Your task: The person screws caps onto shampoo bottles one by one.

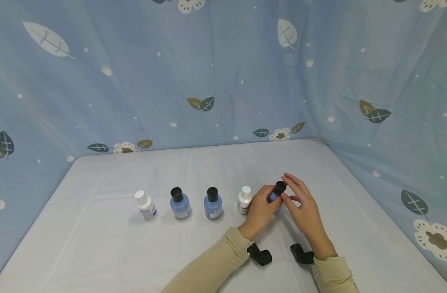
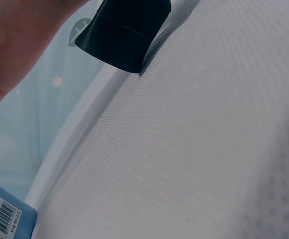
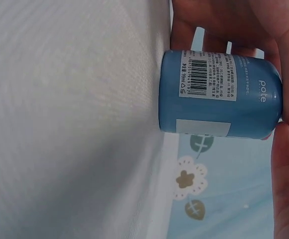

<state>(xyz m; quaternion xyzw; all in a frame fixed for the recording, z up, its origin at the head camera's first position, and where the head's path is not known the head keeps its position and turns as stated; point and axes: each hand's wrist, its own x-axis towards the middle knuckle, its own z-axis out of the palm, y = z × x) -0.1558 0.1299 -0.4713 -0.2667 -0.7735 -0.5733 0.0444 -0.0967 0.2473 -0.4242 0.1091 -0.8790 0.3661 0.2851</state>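
Note:
A blue bottle with a black cap stands on the white-covered table at the right end of a row. My left hand grips it around the upper body. From the other side, my right hand has thumb and fingertips at the cap, pinching it. Printed text and a barcode label show on the bottle in the right wrist view. Only a lower corner of the blue bottle appears in the left wrist view. Just left of my left hand is a white bottle.
Further left along the row stand two blue bottles with black caps, one blue bottle and another blue bottle, then a white bottle. Black wrist devices sit at both wrists. A patterned blue curtain surrounds the table.

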